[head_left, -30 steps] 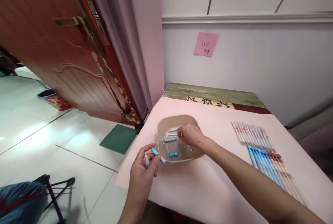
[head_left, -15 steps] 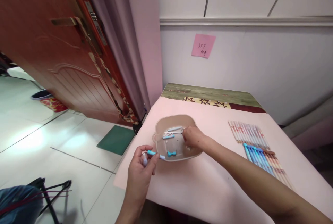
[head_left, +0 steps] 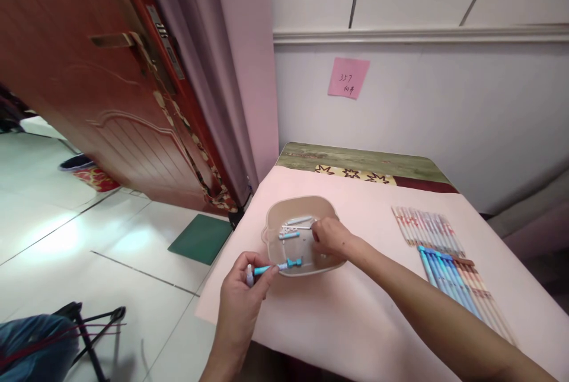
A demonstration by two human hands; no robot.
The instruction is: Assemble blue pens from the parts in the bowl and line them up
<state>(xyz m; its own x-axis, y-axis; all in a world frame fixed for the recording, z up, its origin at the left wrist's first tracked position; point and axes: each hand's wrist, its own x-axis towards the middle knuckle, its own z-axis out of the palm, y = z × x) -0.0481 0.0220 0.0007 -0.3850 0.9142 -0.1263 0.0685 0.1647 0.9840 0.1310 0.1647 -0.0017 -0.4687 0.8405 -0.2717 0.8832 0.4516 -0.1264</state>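
My left hand [head_left: 243,293] is closed round a blue pen barrel [head_left: 261,270], just outside the near left rim of a beige plastic basin [head_left: 276,210]. A short pale pen part [head_left: 249,277] also sticks up between its fingers. My right hand [head_left: 329,236] reaches over the right rim with its fingers bent down into the basin; what they hold, if anything, is hidden. Inside the basin lie a blue-and-white pen part [head_left: 290,235], a thin white pen refill [head_left: 288,227] and small turquoise pieces [head_left: 294,263].
On the right of the pink-covered table [head_left: 355,305] lie a row of blue pens [head_left: 448,281], brown-topped pens [head_left: 478,287] and a row of pale pens [head_left: 429,231]. A pink note [head_left: 349,78] is on the wall. A red-brown door [head_left: 133,133] stands at the left.
The blue barrel in my left hand has turned a little and its tip has shifted right, towards the turquoise pieces. My right hand remains down in the basin.
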